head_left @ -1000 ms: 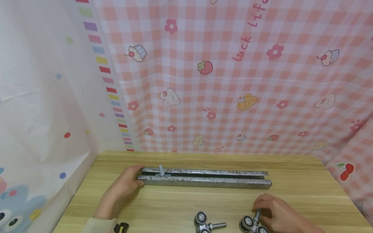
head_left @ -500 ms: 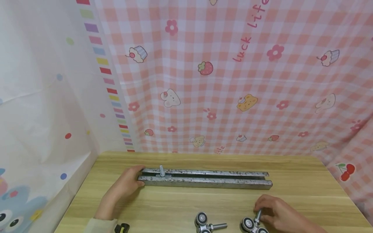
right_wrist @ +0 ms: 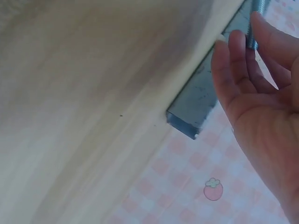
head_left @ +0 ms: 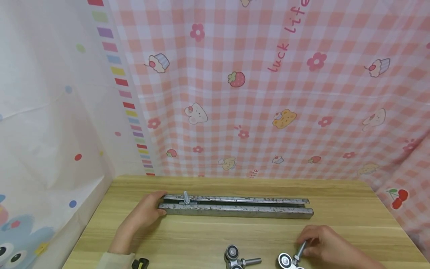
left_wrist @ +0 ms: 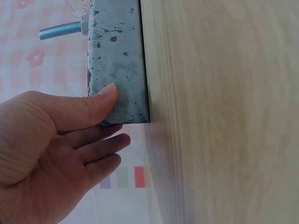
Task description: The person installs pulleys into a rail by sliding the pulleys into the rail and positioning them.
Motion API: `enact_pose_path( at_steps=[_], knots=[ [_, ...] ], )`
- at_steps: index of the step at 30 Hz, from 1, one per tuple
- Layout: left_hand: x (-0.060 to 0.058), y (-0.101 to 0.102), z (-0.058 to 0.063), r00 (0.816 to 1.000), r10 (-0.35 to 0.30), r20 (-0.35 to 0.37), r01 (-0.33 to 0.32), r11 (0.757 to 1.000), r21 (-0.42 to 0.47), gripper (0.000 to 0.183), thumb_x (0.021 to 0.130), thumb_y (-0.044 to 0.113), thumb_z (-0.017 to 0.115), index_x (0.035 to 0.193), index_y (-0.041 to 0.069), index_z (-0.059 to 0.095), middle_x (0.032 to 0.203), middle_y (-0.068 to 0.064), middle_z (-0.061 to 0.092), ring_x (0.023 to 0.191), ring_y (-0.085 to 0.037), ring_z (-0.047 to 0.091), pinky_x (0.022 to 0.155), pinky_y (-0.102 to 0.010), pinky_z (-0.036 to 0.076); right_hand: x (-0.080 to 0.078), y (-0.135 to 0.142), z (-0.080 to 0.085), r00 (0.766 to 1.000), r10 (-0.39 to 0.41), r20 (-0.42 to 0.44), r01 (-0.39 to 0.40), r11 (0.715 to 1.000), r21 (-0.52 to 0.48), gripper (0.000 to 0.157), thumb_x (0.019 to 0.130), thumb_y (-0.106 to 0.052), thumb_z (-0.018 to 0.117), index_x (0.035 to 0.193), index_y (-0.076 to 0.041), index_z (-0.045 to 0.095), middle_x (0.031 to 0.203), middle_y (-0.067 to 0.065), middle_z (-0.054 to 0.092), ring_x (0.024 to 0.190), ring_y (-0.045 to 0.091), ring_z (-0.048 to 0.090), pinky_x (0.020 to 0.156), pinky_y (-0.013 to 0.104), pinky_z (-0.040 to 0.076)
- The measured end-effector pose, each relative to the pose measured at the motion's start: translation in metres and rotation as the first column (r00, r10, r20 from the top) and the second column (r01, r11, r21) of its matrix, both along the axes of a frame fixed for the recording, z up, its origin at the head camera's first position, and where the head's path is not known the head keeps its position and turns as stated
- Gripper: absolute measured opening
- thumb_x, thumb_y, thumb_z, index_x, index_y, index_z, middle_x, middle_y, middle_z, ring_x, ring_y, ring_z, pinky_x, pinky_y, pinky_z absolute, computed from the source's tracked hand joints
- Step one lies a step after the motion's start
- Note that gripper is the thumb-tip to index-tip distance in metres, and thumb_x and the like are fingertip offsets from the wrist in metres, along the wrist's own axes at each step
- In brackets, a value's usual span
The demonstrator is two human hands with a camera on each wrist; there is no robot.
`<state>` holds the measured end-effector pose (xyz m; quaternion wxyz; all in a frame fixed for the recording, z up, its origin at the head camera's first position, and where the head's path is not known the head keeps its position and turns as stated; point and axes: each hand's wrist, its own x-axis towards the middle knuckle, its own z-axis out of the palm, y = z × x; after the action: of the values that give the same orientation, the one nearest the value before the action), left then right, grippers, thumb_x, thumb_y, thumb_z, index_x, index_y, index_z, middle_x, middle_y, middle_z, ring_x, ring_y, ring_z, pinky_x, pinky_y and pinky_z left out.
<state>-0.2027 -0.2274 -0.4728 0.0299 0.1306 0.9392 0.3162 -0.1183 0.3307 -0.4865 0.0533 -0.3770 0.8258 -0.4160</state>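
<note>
A slotted steel channel rail (head_left: 242, 210) with worn, spotted metal lies across the table in the head view. My left hand (head_left: 145, 213) grips its left end, thumb (left_wrist: 105, 100) on the near side. A bolt with a nut (head_left: 186, 198) stands up from the slot near that end; its thread also shows in the left wrist view. At the lower right, my right hand (head_left: 324, 243) pinches the threaded stem of a roller hanger (head_left: 285, 260), whose lower part is cut off by the frame. In the right wrist view the stem (right_wrist: 254, 23) sits between thumb and fingers.
Another roller hanger (head_left: 232, 254) lies at the front middle, its stem pointing right. A black and yellow object (head_left: 140, 263) is beside my left sleeve at the bottom edge. A pink checked cloth (head_left: 255, 93) hangs behind the wooden table (head_left: 201, 231).
My right hand has shifted slightly right, and the roller hanger has dipped, its stem leaning further right. The left hand and the rail have stayed in place.
</note>
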Motion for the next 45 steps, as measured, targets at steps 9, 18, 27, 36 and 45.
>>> enact_pose_path(
  at_steps=[9, 18, 27, 36, 45],
  knots=[
    [-0.001, -0.001, -0.003, 1.000, 0.005, -0.003, -0.005, 1.000, -0.001, 0.052, 0.085, -0.010, 0.078, 0.134, -0.011, 0.061, 0.132, -0.027, 0.065, 0.124, -0.043, 0.062, 0.104, -0.059, 0.051, 0.000, -0.002, 0.012, 0.995, 0.051, 0.083, -0.049, 0.998, -0.032, 0.023, 0.089, 0.009, 0.074, 0.107, -0.004, 0.076, 0.100, 0.008, 0.074, 0.093, 0.004, 0.066, 0.069, 0.026, 0.060],
    [-0.001, -0.001, -0.002, 1.000, 0.001, 0.005, -0.001, 1.000, -0.004, 0.052, 0.086, -0.010, 0.077, 0.135, -0.011, 0.060, 0.133, -0.027, 0.064, 0.124, -0.043, 0.062, 0.105, -0.059, 0.051, 0.005, -0.008, 0.021, 0.990, 0.067, 0.127, -0.064, 0.998, -0.029, 0.015, 0.095, -0.001, 0.073, 0.107, -0.009, 0.077, 0.101, 0.003, 0.075, 0.091, 0.008, 0.068, 0.069, 0.026, 0.060],
    [-0.001, 0.000, -0.002, 1.000, -0.003, -0.005, 0.003, 1.000, -0.003, 0.051, 0.086, -0.009, 0.078, 0.133, -0.010, 0.062, 0.132, -0.027, 0.065, 0.123, -0.043, 0.062, 0.106, -0.059, 0.050, 0.008, -0.015, 0.027, 0.993, 0.092, 0.077, -0.092, 0.996, -0.001, 0.014, 0.094, 0.002, 0.073, 0.104, -0.007, 0.076, 0.097, 0.001, 0.076, 0.088, 0.002, 0.066, 0.065, 0.025, 0.059],
    [-0.001, -0.001, -0.002, 1.000, 0.000, 0.009, -0.001, 1.000, 0.006, 0.051, 0.086, -0.010, 0.077, 0.134, -0.010, 0.061, 0.131, -0.026, 0.066, 0.123, -0.042, 0.062, 0.105, -0.058, 0.051, 0.018, -0.028, 0.038, 0.987, 0.084, 0.137, -0.092, 0.994, 0.055, 0.012, 0.099, -0.005, 0.069, 0.107, -0.011, 0.076, 0.101, -0.005, 0.072, 0.089, -0.001, 0.063, 0.064, 0.024, 0.057],
    [-0.002, -0.001, -0.003, 1.000, 0.005, 0.013, -0.005, 1.000, 0.005, 0.050, 0.087, -0.010, 0.077, 0.135, -0.010, 0.061, 0.133, -0.026, 0.065, 0.124, -0.042, 0.062, 0.106, -0.059, 0.051, 0.025, -0.038, 0.038, 0.986, 0.164, 0.040, -0.165, 0.986, 0.037, 0.017, 0.096, 0.002, 0.070, 0.109, -0.008, 0.074, 0.099, -0.001, 0.071, 0.083, -0.001, 0.064, 0.060, 0.022, 0.057]
  ],
)
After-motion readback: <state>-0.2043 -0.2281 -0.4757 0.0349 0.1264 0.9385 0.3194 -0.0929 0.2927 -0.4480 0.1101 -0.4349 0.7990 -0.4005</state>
